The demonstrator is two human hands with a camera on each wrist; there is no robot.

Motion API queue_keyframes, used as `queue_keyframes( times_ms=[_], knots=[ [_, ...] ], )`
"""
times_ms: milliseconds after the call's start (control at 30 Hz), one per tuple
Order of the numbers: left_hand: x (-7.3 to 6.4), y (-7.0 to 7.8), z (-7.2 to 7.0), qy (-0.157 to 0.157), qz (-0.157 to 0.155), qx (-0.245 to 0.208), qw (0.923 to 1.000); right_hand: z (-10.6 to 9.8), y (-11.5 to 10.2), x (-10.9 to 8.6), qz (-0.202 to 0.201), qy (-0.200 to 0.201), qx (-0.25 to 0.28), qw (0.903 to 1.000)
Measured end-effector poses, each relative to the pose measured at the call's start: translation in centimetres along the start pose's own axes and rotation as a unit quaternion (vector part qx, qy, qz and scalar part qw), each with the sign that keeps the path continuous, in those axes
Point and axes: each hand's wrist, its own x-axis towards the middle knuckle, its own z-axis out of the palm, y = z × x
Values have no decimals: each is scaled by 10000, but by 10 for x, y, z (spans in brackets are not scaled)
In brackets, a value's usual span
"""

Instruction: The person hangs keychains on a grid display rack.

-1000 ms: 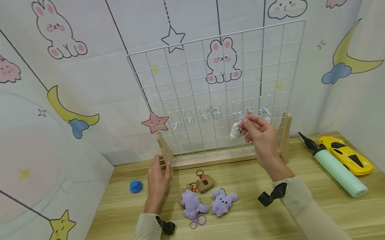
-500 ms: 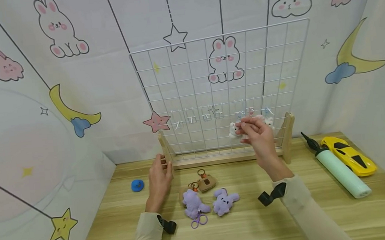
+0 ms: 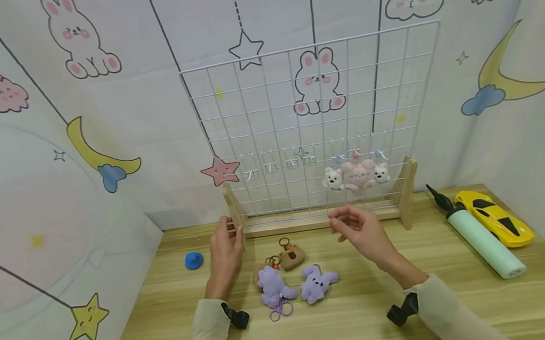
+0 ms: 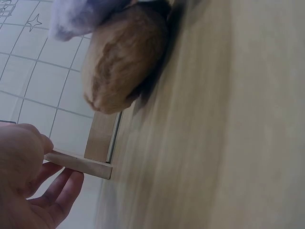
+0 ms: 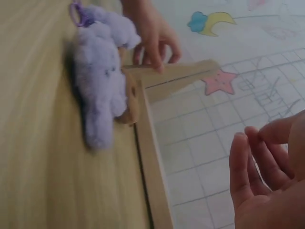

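Note:
My left hand (image 3: 224,251) holds the left wooden upright (image 4: 90,167) of a white wire grid rack (image 3: 267,103), thumb on one side and fingers on the other. Bare and loosely curled, my right hand (image 3: 361,235) hovers in front of the rack's wooden base bar (image 3: 305,222). On hooks at the rack's right hang a white plush charm (image 3: 333,179), a pink plush charm (image 3: 358,176) and another white plush charm (image 3: 380,173). Purple plush keychains (image 3: 272,287) and brown plush keychains (image 3: 292,257) lie on the table between my hands.
Several bare hooks (image 3: 270,167) hang on the rack's left half. A blue round object (image 3: 193,260) lies left of my left hand. At the right are a mint-green hand pump (image 3: 485,244) and a yellow toy car (image 3: 495,219). A printed cloth wall stands behind.
My right hand has let go of the left white plush charm and come down toward the table, so all three hanging charms show. My left hand stays at the upright.

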Motion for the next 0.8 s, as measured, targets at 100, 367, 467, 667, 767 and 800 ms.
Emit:
queue_keyframes(
  times_ms=[100, 367, 467, 667, 767, 800],
  knots=[
    [0, 0, 0, 46, -3, -10, 10000, 6, 11, -8, -126, -708, -553, 9959],
    [0, -1, 0, 42, -17, -23, 10000, 18, 37, -21, -384, -2366, -1509, 9590],
    [0, -1, 0, 35, -11, -40, 10000, 20, 42, -25, -438, -2697, -1705, 9467],
    [0, 0, 1, 11, 4, -95, 10000, 22, 45, -30, -655, -2839, -2164, 9318],
    [0, -1, 1, 40, 21, -88, 10000, 22, 43, -30, -422, -2847, -2305, 9295],
    [1, -1, 1, 47, 28, -82, 10000, 21, 43, -31, -323, -2833, -2334, 9296]
  ],
)
